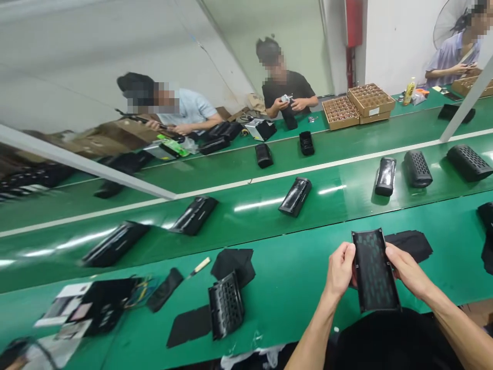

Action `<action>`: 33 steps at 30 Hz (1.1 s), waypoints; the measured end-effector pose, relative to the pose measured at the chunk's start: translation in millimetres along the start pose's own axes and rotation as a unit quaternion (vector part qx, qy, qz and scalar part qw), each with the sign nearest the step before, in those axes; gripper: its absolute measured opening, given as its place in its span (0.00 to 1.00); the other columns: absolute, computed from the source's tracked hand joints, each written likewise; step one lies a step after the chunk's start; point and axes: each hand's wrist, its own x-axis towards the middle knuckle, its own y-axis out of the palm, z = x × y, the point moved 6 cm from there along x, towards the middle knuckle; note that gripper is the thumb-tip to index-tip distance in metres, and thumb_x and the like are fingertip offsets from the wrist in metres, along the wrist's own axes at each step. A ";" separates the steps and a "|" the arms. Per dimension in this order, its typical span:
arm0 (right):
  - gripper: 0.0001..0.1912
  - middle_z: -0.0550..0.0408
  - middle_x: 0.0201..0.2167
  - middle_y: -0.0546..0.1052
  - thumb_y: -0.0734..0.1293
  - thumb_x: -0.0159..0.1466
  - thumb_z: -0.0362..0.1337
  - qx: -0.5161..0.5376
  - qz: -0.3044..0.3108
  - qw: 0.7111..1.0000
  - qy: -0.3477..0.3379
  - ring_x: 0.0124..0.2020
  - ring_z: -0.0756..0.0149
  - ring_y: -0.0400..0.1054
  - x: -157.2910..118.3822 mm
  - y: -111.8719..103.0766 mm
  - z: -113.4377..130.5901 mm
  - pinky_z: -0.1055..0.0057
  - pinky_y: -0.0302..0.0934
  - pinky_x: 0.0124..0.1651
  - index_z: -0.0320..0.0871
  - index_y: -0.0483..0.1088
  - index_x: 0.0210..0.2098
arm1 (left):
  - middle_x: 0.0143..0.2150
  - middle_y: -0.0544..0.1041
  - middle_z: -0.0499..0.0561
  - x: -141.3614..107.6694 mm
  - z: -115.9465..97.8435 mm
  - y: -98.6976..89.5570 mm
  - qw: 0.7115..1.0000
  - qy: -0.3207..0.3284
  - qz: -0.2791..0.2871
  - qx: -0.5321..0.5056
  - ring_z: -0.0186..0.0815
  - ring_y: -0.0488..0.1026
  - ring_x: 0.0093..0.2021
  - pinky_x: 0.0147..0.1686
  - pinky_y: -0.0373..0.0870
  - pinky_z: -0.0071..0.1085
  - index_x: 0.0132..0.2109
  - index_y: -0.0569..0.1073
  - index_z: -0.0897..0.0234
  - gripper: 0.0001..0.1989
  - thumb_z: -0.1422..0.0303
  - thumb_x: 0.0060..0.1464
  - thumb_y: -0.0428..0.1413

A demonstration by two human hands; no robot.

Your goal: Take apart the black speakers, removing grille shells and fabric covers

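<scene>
Between my two hands is a black perforated shell (374,272), its hollow inner side facing up. My left hand (341,267) grips its left edge, thumb on the rim. On the opposite edge my right hand (404,264) holds it the same way. A black fabric sheet (412,245) lies on the green table behind my right hand. Left of my hands, a second perforated shell (226,307) rests on the table, touching black fabric pieces (234,264).
A green conveyor (246,205) carrying black casings (296,197) runs past the table (285,267). A pale-handled tool (202,264) lies left. Across sit three people (288,87), beside partitioned boxes (372,100). A slanted white bar (88,164) crosses the left side.
</scene>
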 end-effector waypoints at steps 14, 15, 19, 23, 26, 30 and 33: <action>0.35 0.51 0.41 0.82 0.65 0.70 0.63 -0.064 -0.046 0.997 0.016 0.31 0.62 0.72 5.5 3.7 19.3 0.70 0.69 0.28 0.48 0.72 0.67 | 0.20 0.60 0.39 13.7 18.6 -0.2 0.997 -0.059 0.016 -0.044 0.29 0.58 0.17 0.16 0.55 0.26 0.31 0.62 0.57 0.31 0.34 0.56 0.56; 0.35 0.51 0.41 0.82 0.65 0.70 0.62 -0.066 -0.043 0.997 0.020 0.30 0.62 0.72 6.2 3.4 19.1 0.69 0.69 0.28 0.48 0.72 0.67 | 0.20 0.60 0.39 13.9 19.5 -0.3 0.997 -0.064 0.014 -0.050 0.29 0.58 0.17 0.16 0.54 0.26 0.31 0.62 0.58 0.31 0.34 0.55 0.56; 0.35 0.51 0.45 0.82 0.64 0.71 0.62 -0.066 -0.019 0.997 0.035 0.30 0.62 0.74 13.2 1.8 17.3 0.67 0.72 0.30 0.50 0.69 0.69 | 0.20 0.61 0.39 18.5 24.9 -0.2 0.993 -0.084 0.001 -0.078 0.28 0.59 0.17 0.16 0.54 0.25 0.31 0.64 0.58 0.32 0.33 0.53 0.59; 0.35 0.50 0.44 0.82 0.65 0.70 0.63 -0.067 -0.040 0.997 0.030 0.30 0.62 0.73 28.9 -1.9 15.3 0.67 0.72 0.29 0.49 0.71 0.67 | 0.23 0.71 0.43 26.6 35.4 4.4 0.983 -0.098 -0.012 -0.158 0.31 0.67 0.20 0.21 0.64 0.27 0.34 0.70 0.60 0.33 0.33 0.51 0.60; 0.34 0.50 0.41 0.81 0.64 0.70 0.65 -0.060 -0.043 0.997 0.030 0.32 0.61 0.73 42.0 1.6 11.5 0.69 0.71 0.27 0.48 0.75 0.63 | 0.35 0.83 0.53 29.6 54.7 22.6 0.924 -0.172 0.047 -0.337 0.41 0.80 0.34 0.39 0.77 0.35 0.46 0.80 0.63 0.34 0.35 0.55 0.59; 0.30 0.50 0.42 0.80 0.66 0.69 0.63 -0.104 -0.033 0.994 0.031 0.29 0.64 0.73 63.2 -6.0 16.1 0.70 0.69 0.23 0.48 0.79 0.58 | 0.45 0.86 0.64 27.7 68.5 53.2 0.808 -0.264 0.206 -0.484 0.52 0.84 0.46 0.53 0.77 0.47 0.52 0.83 0.70 0.39 0.37 0.64 0.51; 0.25 0.48 0.45 0.81 0.74 0.64 0.56 -0.144 -0.152 0.978 0.006 0.35 0.58 0.76 94.3 -60.5 45.6 0.67 0.72 0.29 0.46 0.82 0.51 | 0.56 0.83 0.66 34.8 61.2 55.9 0.765 -0.246 0.233 -0.547 0.53 0.83 0.51 0.54 0.77 0.49 0.59 0.81 0.70 0.38 0.40 0.69 0.47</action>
